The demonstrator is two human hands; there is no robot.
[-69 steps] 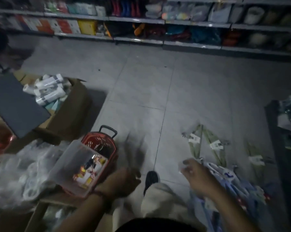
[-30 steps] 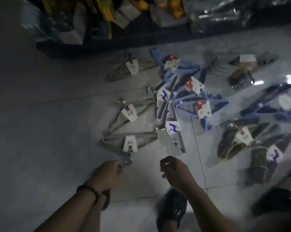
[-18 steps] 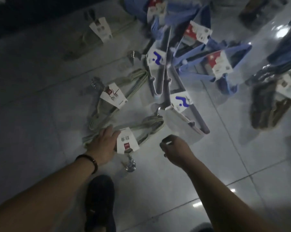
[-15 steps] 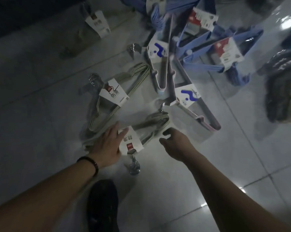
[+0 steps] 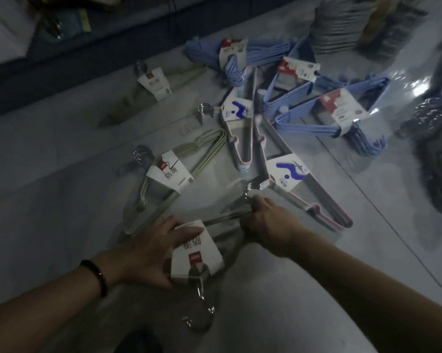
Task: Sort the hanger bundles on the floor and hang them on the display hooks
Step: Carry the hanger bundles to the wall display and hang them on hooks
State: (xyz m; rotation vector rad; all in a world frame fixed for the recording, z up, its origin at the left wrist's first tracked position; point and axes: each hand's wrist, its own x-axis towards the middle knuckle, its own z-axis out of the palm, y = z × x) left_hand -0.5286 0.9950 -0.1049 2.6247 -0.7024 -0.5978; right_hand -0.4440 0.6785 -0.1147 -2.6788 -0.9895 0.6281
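Note:
Several hanger bundles lie on the grey tiled floor. Nearest me is a pale green bundle (image 5: 222, 220) with a white paper label (image 5: 197, 253) and metal hooks pointing toward me. My left hand (image 5: 151, 250) holds it at the label, thumb under the card's lower edge. My right hand (image 5: 268, 222) grips the bundle's right shoulder end. Two more green bundles (image 5: 164, 174) (image 5: 153, 85) lie beyond. Grey-pink bundles (image 5: 286, 174) with blue-marked labels and light blue bundles (image 5: 342, 110) lie to the right.
Dark hanger bundles (image 5: 439, 159) sit at the far right, striped grey ones (image 5: 342, 24) at the top right. A dark shelf base (image 5: 62, 59) with stocked goods runs along the top left. My shoe (image 5: 138, 342) shows at the bottom edge.
The view swung from the aisle down to the hangers. Both hands reached the nearest green bundle; the left moved onto its label and the right closed round its right end.

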